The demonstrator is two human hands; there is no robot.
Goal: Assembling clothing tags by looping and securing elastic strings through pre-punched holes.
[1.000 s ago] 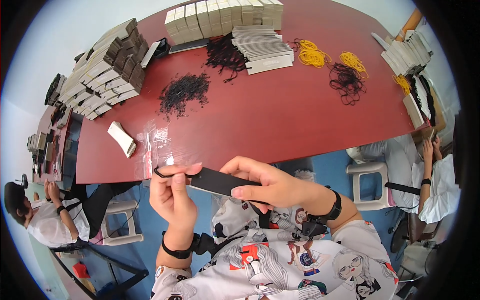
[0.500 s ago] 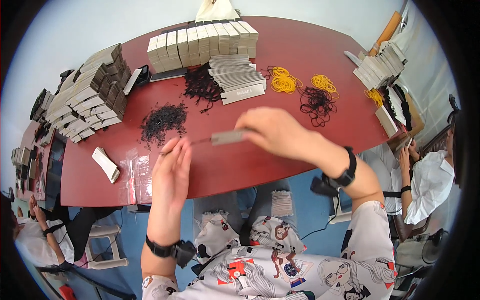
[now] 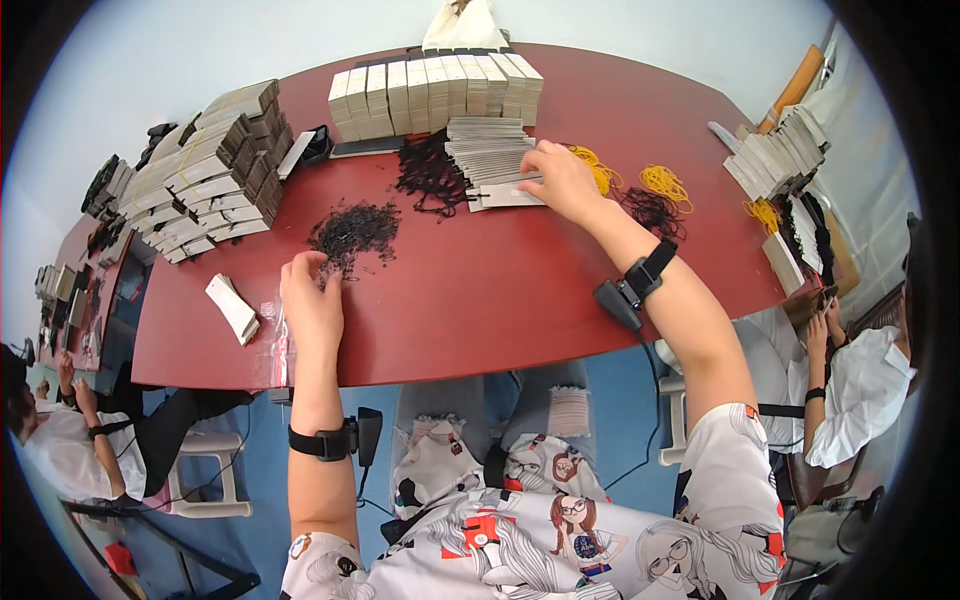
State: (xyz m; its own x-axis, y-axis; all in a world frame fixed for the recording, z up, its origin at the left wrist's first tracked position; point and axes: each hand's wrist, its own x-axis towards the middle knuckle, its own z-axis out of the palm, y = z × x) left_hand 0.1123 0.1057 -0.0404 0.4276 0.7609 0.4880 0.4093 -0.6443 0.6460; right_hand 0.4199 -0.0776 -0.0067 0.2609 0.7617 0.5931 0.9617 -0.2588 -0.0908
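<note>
My right hand is at the near right end of a leaning row of grey-white card tags. Its thumb and forefinger are apart, by the front tag; I cannot tell whether they touch it. Black cords trail from the row's left side. My left hand hovers at the near edge of a loose heap of small black pieces, perhaps pins or clips. Its thumb stands away from the bent fingers, and nothing shows between them.
Bundled tags stand in a long block at the back and in a tall stack at left. Yellow cords and black cords lie at right. Loose tags and a clear plastic bag are near my left hand. People sit on both sides.
The tag and cord stretched between my hands have left them. My right hand has moved up to the row of tags; my left has shifted leftward beside the black heap.
</note>
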